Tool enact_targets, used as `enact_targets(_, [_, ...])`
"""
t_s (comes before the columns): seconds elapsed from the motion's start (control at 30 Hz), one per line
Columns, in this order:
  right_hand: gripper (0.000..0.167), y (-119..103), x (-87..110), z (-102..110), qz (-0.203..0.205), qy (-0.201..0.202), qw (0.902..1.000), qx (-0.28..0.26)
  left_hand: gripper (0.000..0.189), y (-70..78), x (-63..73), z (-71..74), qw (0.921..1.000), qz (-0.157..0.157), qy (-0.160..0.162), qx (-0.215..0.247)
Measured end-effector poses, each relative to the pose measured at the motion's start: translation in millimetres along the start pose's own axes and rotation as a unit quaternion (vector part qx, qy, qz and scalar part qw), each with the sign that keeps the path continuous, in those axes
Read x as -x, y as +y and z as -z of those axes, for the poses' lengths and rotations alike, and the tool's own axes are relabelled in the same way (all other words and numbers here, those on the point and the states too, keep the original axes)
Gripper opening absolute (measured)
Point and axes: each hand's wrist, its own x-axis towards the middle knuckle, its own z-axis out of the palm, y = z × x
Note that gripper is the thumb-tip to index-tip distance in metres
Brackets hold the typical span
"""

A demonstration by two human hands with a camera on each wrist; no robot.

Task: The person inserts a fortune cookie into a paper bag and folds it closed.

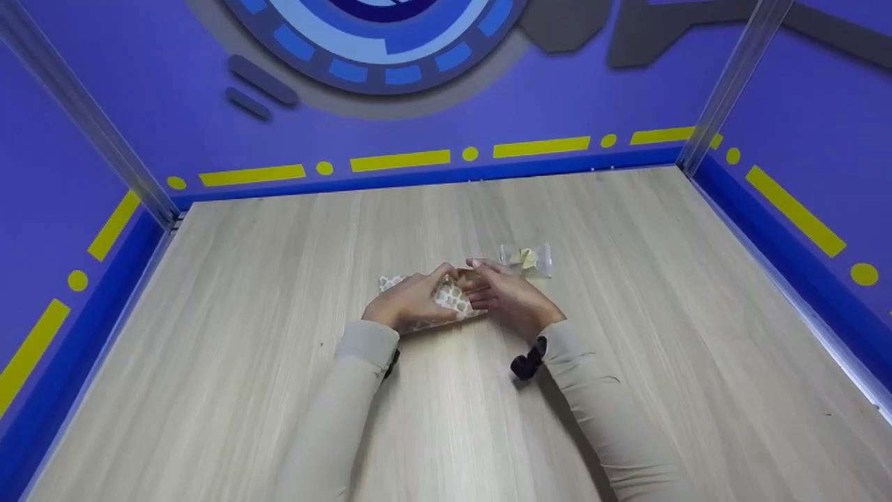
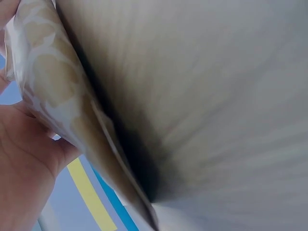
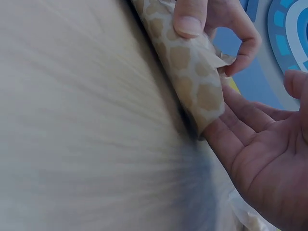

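A paper piece [image 1: 453, 298], white with tan giraffe-like spots, lies low over the table between my hands. My left hand [image 1: 410, 301] grips it from the left, thumb on the near side and fingers on the far edge, where the right wrist view shows a crumpled fold pinched. The paper looks like a bag or wrapper; its contents are hidden. At its right end, my right hand [image 1: 519, 300] has its fingers extended, with fingertips [image 3: 214, 132] against or under the paper's end. A brown inner side of the paper [image 1: 468, 275] shows between the hands.
A small clear packet [image 1: 527, 260] with something pale yellow inside lies just beyond my right hand. The wood-grain table [image 1: 279, 279] meets blue panels [image 1: 418, 139] at the back and sides. A black wrist device [image 1: 529, 359] hangs under the right sleeve.
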Motion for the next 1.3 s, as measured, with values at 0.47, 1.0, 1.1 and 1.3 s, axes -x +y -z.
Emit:
enact_targets(0.47, [0.047,-9.9,8.6,21.4,0.056,-0.014,0.9936,0.097,0.066,0.2,0.0,-0.1,1.0000,0.002,0.000,-0.002])
enact_targets(1.0, [0.040,-22.9,13.1,47.4,0.144,0.088,0.9642,0.205,0.067,-1.9,-2.2,-0.5,1.0000,-0.005,0.003,-0.002])
enact_targets(1.1, [0.039,-24.2,15.5,53.7,0.160,0.106,0.9553,0.225,0.067,-1.9,-2.3,-0.2,1.0000,-0.005,0.001,-0.003])
enact_targets(1.3, [0.039,-26.9,17.9,65.1,0.183,0.132,0.9378,0.264,0.068,-1.4,-1.4,-0.2,1.0000,-0.002,-0.003,0.001])
